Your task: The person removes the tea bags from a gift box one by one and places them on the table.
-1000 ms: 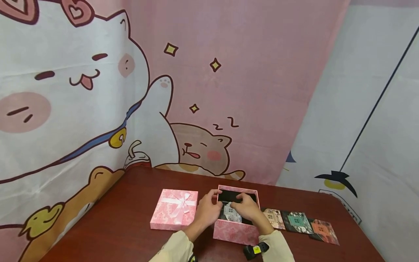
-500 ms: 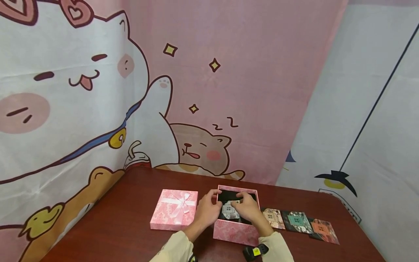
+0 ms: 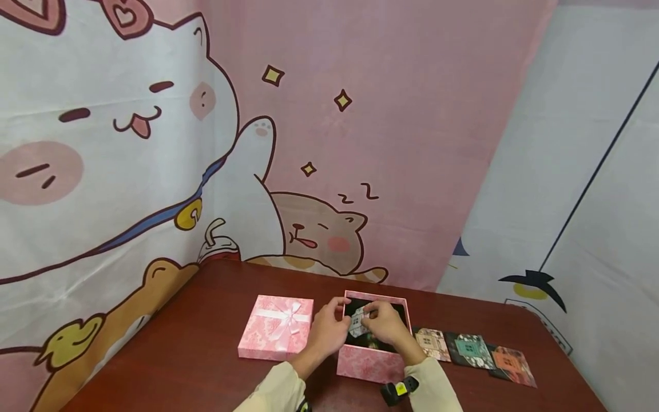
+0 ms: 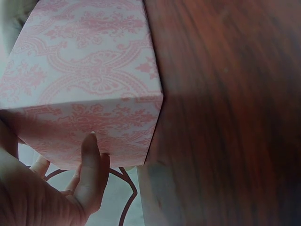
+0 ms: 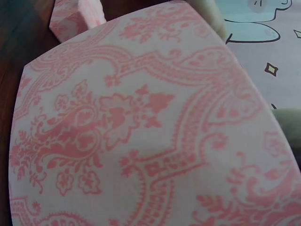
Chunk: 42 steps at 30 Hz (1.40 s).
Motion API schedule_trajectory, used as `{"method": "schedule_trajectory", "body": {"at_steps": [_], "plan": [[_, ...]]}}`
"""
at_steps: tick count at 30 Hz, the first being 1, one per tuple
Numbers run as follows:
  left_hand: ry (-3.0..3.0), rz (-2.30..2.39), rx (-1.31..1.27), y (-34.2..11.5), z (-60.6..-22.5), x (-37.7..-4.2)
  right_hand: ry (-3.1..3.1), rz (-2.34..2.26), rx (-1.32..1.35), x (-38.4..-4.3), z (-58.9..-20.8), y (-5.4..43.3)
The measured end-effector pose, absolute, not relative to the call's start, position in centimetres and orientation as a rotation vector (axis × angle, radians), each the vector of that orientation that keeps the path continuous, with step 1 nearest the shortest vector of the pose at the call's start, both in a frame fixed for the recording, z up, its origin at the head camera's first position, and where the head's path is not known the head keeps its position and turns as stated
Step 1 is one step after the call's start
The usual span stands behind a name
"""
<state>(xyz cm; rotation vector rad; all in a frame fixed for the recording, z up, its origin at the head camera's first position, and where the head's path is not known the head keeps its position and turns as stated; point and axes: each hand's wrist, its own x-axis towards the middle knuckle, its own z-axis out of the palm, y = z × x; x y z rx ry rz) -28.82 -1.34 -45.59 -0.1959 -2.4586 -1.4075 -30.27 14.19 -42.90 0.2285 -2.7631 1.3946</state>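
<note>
A pink patterned gift box (image 3: 370,366) stands uncovered on the table, its inside dark. My left hand (image 3: 325,331) is at its left rim, thumb inside the wall; in the left wrist view, fingers (image 4: 93,162) lie against the outer side. Inside the box, a flat printed packet (image 3: 356,323) with a pale grey picture and a small window-like label stands tilted. My right hand (image 3: 387,327) reaches over the right side and pinches that packet between thumb and fingers. The right wrist view is filled by the box's patterned wall (image 5: 117,122), which hides the right fingers.
The matching pink lid (image 3: 275,329) with a ribbon bow lies left of the box. To its right lie three similar flat packets in a row: beige (image 3: 432,344), green (image 3: 469,349) and orange (image 3: 512,365). A cartoon cloth (image 3: 401,143) hangs behind the red-brown table (image 3: 206,343).
The grey packet in the box has moved up toward the far left and tilted, showing more dark interior near the front. Both hands have stayed nearly in place; the head view has shifted slightly.
</note>
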Motion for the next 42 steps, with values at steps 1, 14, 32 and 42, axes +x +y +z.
{"method": "schedule_trajectory", "body": {"at_steps": [1,14,32,42], "plan": [[-2.458,-1.409,-0.203,-1.3,-45.6,-28.8,-2.766,1.375,0.241,-30.3,-43.0,14.2],[-2.460,-1.418,-0.207,-1.3,-45.3,-28.6,-2.668,1.405,0.239,-29.1,-41.2,15.8],[-2.492,-1.460,-0.206,-1.4,-45.4,-28.6,-2.593,1.632,0.198,-25.9,-38.3,23.4],[-2.482,-1.459,-0.209,-1.5,-45.5,-28.7,-2.573,1.811,0.118,-24.5,-38.1,26.4]]}}
